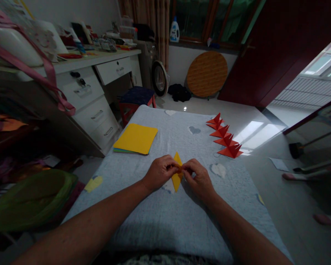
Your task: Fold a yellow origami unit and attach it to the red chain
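A piece of folded yellow origami paper (177, 182), shaped like a narrow diamond, is held just over the cloth-covered table (154, 228). My left hand (160, 172) pinches its middle from the left side. From the right, the fingertips of my right hand (198, 178) close on the same middle part, almost meeting the left fingertips. The fingers hide the centre of the fold. Beyond my left hand lies a stack of square coloured paper (136, 138), yellow on top with green and blue edges beneath.
Several folded red paper pieces (226, 141) stand in a row along the table's right side. A white desk (85, 88) with drawers is at the left, a stool (136, 96) beside it. A green-lined basket (33, 198) sits at lower left.
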A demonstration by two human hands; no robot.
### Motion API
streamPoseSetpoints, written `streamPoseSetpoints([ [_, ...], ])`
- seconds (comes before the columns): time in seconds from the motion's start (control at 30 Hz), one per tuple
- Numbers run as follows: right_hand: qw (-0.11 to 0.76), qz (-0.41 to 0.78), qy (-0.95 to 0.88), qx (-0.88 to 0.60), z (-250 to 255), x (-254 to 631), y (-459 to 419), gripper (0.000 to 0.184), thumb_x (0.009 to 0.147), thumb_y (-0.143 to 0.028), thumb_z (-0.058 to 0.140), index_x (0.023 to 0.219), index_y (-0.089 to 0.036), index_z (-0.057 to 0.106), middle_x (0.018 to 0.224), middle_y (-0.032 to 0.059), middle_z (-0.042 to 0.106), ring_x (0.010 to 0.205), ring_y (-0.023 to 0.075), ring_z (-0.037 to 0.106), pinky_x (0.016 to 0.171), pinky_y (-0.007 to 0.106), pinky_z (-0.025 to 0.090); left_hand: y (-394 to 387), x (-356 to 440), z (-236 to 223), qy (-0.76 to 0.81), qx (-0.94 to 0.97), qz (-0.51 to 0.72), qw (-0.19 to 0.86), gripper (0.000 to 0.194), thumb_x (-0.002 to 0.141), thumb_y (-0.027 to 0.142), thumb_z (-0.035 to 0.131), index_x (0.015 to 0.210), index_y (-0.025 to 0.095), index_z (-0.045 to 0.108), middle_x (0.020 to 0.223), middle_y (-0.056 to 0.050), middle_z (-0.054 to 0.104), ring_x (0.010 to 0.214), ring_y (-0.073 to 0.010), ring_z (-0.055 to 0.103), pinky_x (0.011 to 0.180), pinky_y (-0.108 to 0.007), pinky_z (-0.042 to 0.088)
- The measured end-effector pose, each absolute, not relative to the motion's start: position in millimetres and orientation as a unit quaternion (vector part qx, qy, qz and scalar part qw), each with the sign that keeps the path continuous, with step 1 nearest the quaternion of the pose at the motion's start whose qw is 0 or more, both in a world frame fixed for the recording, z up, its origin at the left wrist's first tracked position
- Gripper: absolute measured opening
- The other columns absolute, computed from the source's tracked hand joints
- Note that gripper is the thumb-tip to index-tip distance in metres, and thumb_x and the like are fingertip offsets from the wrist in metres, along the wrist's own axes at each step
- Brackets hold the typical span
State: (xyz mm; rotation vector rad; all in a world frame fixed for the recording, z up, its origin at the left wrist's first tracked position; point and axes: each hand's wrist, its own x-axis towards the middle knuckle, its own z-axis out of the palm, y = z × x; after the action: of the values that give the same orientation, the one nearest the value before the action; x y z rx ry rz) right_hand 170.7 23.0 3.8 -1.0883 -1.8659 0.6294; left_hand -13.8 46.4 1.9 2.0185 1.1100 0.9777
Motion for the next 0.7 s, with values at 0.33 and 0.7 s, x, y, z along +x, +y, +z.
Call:
streamPoseSetpoints([
  [0.33,0.433,0.309,-0.724,-0.44,7.2,169.8,21.7,0.013,0.083,-0.016,0.056,0.091,-0.02,0.066,0.077,0.0008,0.059,0.069,0.0134,0.057,0.064,0.026,0.046,45.9,-13.5,0.3,0.402,0.796,0.376,0.253,0.019,0.091,0.032,0.063,0.082,0.017,0.071,0.072,-0.001,0.062,0.066,-0.0128,0.057,0.062,-0.023,0.043],
  [0.7,0.422,0.34,-0.701,-0.464,6.8,170.2,21.7,0.009,0.083,-0.022,0.059,0.081,-0.019,0.066,0.069,-0.0005,0.059,0.062,0.0125,0.053,0.061,0.025,0.043,42.4,-13.2,3.0,0.362,0.82,0.394,0.204,0.011,0.09,0.023,0.06,0.084,0.017,0.067,0.076,-0.002,0.065,0.069,-0.0137,0.059,0.067,-0.026,0.047],
])
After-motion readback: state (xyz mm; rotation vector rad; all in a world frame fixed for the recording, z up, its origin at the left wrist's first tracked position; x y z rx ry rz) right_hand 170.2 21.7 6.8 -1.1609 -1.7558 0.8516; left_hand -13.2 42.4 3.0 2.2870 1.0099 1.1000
